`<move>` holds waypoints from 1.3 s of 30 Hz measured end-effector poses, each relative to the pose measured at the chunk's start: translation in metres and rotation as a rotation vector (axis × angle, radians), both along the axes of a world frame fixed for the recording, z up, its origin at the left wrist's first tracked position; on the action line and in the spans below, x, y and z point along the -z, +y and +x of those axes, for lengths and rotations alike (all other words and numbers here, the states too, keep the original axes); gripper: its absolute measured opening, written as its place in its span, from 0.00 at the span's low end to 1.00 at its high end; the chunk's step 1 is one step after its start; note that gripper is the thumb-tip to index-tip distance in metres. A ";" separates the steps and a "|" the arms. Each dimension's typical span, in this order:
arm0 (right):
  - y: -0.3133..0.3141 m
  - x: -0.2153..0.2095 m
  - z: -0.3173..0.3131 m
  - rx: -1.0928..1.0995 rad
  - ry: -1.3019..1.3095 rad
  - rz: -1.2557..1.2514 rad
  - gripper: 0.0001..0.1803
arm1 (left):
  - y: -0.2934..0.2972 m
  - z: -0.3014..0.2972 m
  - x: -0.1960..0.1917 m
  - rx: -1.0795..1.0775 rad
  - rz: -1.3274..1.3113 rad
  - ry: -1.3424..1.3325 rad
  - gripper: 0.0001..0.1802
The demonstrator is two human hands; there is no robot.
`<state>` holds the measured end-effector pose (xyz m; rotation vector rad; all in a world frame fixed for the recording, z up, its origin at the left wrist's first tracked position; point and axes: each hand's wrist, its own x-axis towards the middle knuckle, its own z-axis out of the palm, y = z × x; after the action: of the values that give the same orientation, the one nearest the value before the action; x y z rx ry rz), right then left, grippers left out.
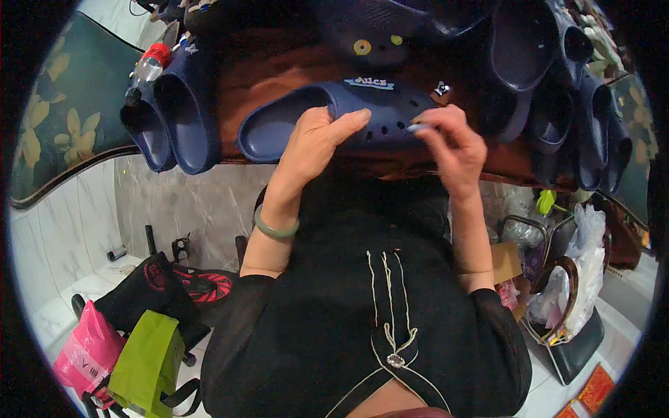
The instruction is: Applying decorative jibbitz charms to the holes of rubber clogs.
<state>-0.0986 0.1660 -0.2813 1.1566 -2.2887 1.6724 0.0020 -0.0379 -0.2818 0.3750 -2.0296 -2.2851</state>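
Note:
A navy clog (275, 125) with round holes lies sideways on the brown cloth (251, 73). A pale-blue lettered charm (370, 83) sits on its upper. My left hand (315, 145) grips the near side of the clog, its thumb along the upper and its other fingers hidden. Just off the holes at the toe end, my right hand (458, 150) is closed in a pinch, partly smeared by motion. Between its fingertips is a small pale-blue piece (417, 128), too small to make out its kind. A small black-and-white charm (441, 88) lies beyond the toe.
More navy clogs stand left (187, 115) and right (550, 118), with another dark clog (376, 35) bearing round charms beyond. A red-capped bottle (150, 66) is at the far left. Bags, pink (87, 348) and green (145, 362), are on the lower left.

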 end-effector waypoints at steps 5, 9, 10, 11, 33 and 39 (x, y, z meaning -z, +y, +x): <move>-0.019 -0.002 0.010 -0.104 0.264 0.214 0.10 | 0.002 -0.006 0.009 -0.013 -0.065 0.018 0.19; -0.024 -0.004 -0.005 -0.059 0.186 0.242 0.10 | -0.006 -0.009 0.012 0.028 -0.154 -0.060 0.22; -0.023 -0.007 -0.008 -0.100 0.122 0.287 0.09 | -0.005 -0.010 0.013 0.027 -0.149 -0.059 0.22; -0.024 -0.012 -0.012 -0.102 0.127 0.290 0.09 | -0.005 -0.010 0.011 0.032 -0.125 -0.036 0.22; -0.032 -0.022 -0.037 -0.340 -0.015 0.505 0.20 | -0.006 -0.006 -0.008 0.073 -0.416 -0.085 0.22; -0.005 -0.001 -0.024 0.047 -0.040 0.129 0.13 | -0.004 -0.006 -0.002 0.032 -0.162 -0.050 0.18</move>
<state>-0.1229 0.1609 -0.2808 1.0917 -2.4607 1.5662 -0.0036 -0.0420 -0.2794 0.3949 -2.2409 -2.1283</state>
